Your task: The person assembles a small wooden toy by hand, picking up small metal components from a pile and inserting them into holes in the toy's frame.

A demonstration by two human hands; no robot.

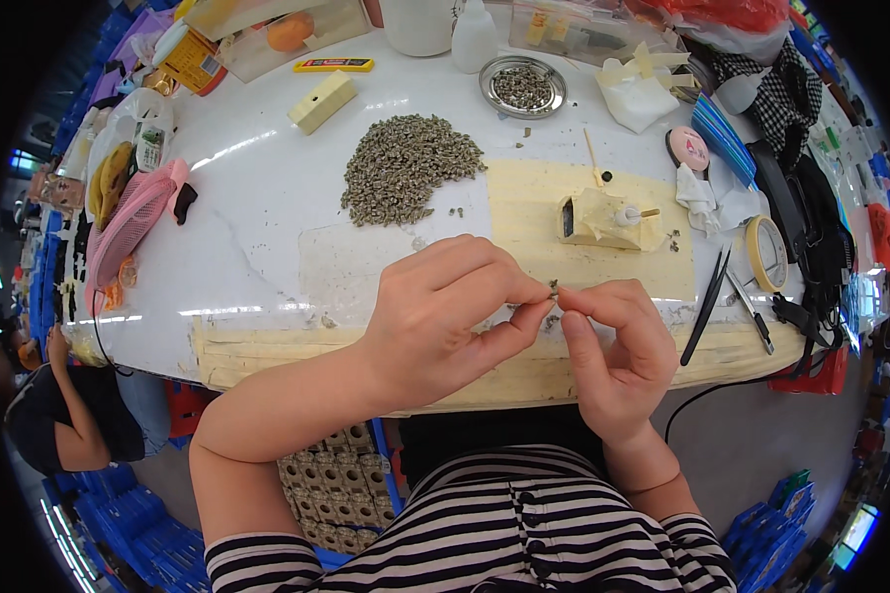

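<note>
Above the table's near edge, my left hand (450,321) and my right hand (618,356) meet at the fingertips. Thumb and forefinger of each are closed in a pinch around a tiny metal part (553,289), mostly covered by the fingers. A few more such bits lie on the table just under the fingertips. Beyond my left hand spreads a heap of small grey-brown metal parts (405,170). Past my right hand stands a tape-wrapped block (611,219) with a small peg sticking out, on a sheet of masking tape (524,198).
A round metal dish (487,91) of similar parts stands at the back. Black tweezers (704,314), a slim knife (752,314) and a tape roll (765,254) lie right. A cream block (321,102) sits far left, a pink mesh pouch (133,222) left. Another person (84,420) sits beyond.
</note>
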